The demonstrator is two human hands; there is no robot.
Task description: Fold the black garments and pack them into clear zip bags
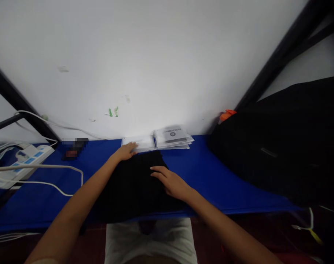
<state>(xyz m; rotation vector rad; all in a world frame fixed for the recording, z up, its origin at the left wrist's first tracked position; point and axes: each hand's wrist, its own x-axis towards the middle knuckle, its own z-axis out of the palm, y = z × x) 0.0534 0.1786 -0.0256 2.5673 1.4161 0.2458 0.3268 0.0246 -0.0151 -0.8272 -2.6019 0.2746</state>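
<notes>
A folded black garment [136,183] lies on the blue table [210,176] in front of me. My right hand [171,180] rests flat on its right part, fingers stretched out. My left hand [127,151] reaches over the garment's far edge, fingers spread on a clear plastic bag [140,143] that lies flat against the wall. Just right of that bag sits a stack of plastic packets [173,137] with a printed label on top.
A large pile of black fabric [279,154] fills the table's right side, with an orange object [226,114] behind it. A white power strip [21,161] with cables [59,179] lies at the left. Black frame bars [279,58] slant along the white wall.
</notes>
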